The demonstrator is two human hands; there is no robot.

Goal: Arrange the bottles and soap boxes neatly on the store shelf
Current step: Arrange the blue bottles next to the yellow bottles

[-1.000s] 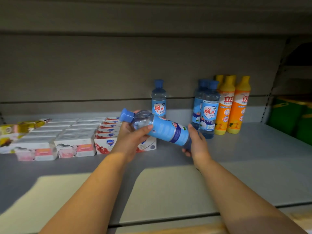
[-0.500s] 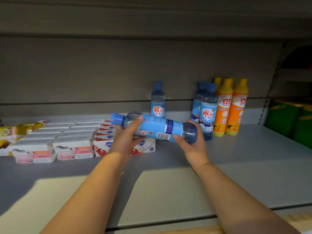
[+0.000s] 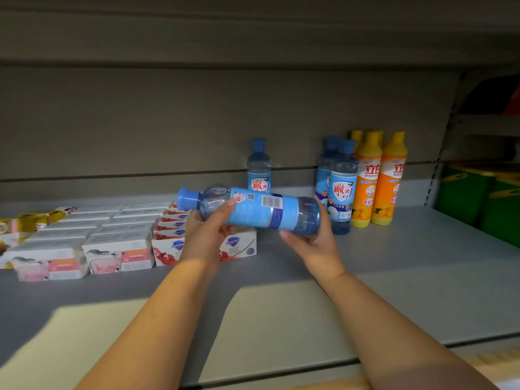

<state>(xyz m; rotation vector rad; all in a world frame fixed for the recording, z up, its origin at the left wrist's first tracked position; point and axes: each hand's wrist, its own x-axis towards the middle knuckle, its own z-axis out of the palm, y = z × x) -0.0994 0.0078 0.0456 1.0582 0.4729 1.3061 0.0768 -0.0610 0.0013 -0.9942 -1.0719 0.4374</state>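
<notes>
Gripping a sideways blue bottle, left hand and right hand hover; soap boxes at nine o'clock, upright bottles at two.

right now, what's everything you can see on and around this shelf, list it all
held bottle: one, blue, sideways in the air, cap leftward
standing blue bottles: three, blue, one alone at the back, two further right
orange bottles: at least three, orange with yellow caps, right of the blue pair
white-and-pink soap boxes: count unclear, rows at left
red-and-white soap boxes: count unclear, centre-left, partly hidden
yellow packs: count unclear, far left
shelf: one, grey
green containers: count unclear, right edge
left hand: grips the held bottle's neck end
right hand: holds its base end
</notes>
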